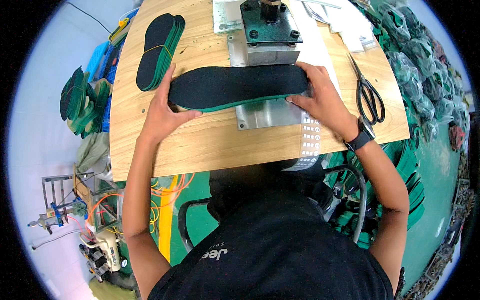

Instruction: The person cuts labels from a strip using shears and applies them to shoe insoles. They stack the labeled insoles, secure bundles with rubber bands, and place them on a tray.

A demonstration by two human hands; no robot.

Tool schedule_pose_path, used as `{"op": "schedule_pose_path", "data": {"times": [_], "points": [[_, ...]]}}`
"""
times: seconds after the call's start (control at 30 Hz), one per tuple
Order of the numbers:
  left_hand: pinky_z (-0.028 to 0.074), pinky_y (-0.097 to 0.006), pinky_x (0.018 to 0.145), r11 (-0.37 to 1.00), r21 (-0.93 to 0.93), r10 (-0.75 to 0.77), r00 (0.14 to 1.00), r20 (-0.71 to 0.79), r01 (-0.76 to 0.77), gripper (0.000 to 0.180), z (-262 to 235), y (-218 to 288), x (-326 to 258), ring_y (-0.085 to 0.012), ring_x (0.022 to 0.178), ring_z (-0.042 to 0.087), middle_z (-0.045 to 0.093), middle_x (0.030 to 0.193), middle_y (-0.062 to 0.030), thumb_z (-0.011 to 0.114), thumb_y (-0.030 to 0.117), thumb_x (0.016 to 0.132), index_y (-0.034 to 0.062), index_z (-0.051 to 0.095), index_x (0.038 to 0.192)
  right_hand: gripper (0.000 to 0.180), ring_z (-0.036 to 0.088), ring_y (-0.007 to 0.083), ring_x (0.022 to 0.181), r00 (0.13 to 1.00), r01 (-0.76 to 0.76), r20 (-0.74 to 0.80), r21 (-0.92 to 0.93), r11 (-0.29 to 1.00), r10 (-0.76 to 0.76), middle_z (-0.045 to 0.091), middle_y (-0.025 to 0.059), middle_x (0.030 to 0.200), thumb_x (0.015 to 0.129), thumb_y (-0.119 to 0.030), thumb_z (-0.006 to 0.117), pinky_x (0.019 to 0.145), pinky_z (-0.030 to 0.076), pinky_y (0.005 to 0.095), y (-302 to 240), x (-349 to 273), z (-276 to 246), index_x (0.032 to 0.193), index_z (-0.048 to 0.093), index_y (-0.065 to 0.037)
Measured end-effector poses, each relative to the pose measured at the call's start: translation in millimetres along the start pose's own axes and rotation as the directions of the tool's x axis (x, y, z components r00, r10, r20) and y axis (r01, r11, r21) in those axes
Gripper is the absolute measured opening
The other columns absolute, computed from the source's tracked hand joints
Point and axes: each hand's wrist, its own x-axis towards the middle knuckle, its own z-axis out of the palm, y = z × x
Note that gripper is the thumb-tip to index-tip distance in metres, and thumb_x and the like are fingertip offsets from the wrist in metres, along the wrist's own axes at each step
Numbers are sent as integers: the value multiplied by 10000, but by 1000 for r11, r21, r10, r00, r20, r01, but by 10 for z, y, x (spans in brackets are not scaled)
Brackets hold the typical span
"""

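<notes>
A black shoe insole (pixel 240 86) with a green underside lies crosswise between my hands, over the metal base plate (pixel 265 116) of a press. My left hand (pixel 162 112) grips its left end, thumb along the near edge and fingers at the far side. At the other end, my right hand (pixel 322 97) holds it with the thumb near the front edge and fingers curled over the back. Whether it is one insole or a thin stack I cannot tell. Behind it rises the press head (pixel 270 32), a dark plate with bolts above a steel block.
A banded bundle of insoles (pixel 157 52) lies at the table's far left. Black-handled scissors (pixel 369 95) rest at right. A strip of printed transfer film (pixel 310 135) hangs over the front edge. Bagged goods (pixel 420 65) pile up on the right; an air compressor (pixel 107 250) stands lower left.
</notes>
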Motion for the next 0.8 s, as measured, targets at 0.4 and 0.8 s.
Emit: {"op": "schedule_pose_path", "data": {"times": [0.4, 0.8], "points": [[368, -409, 1045, 977, -202, -74, 997, -18, 69, 1107, -21, -168, 174, -293, 1246, 452, 428, 1369, -212, 879, 213, 529, 127, 266, 1447, 645, 499, 332, 946, 997, -63, -47, -22, 998, 62, 562, 193, 969, 673, -137, 767, 814, 457, 367, 121, 248, 188, 1220, 476, 40], [370, -357, 1015, 971, -235, -50, 996, -76, 31, 975, -94, -229, -144, -224, 1226, 452, 453, 1350, -165, 794, 120, 626, 99, 268, 1446, 552, 486, 370, 990, 988, 142, -53, -48, 989, -145, 564, 190, 1030, 668, -77, 701, 867, 437, 422, 102, 150, 85, 1170, 503, 38]]}}
